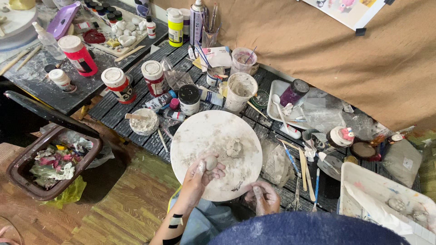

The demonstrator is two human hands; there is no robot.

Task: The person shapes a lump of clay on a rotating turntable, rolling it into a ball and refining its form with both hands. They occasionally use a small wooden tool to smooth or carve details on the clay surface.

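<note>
the left hand (202,170) is cupped around a small egg-shaped ball of clay (211,162), fingers curled under it and thumb over the top, holding it just above the near part of the round white board (190,136). the right hand (262,196) sits apart from it at the board's near edge, smeared with pale clay; its fingers look loosely bent and nothing shows in them, though whether it grips anything underneath cannot be told.

a second, rougher lump of clay (235,147) lies on the board just beyond the held ball, not touching it.

judging by this, the work is at the shaping stage: one piece is being smoothed in the palm while the other waits on the board. the next move would call for a light, even pressure so the ball keeps its form, and for the free hand to come in and steady or join the pieces.

further out, a white cup (239,92) crusted with clay stands behind the board, a small bowl of pale paste (144,121) to its left among red-bodied paint bottles (119,84), and thin modelling tools (302,168) lie to the right. a brown bin of scraps (22,174) sits on the floor.
</note>
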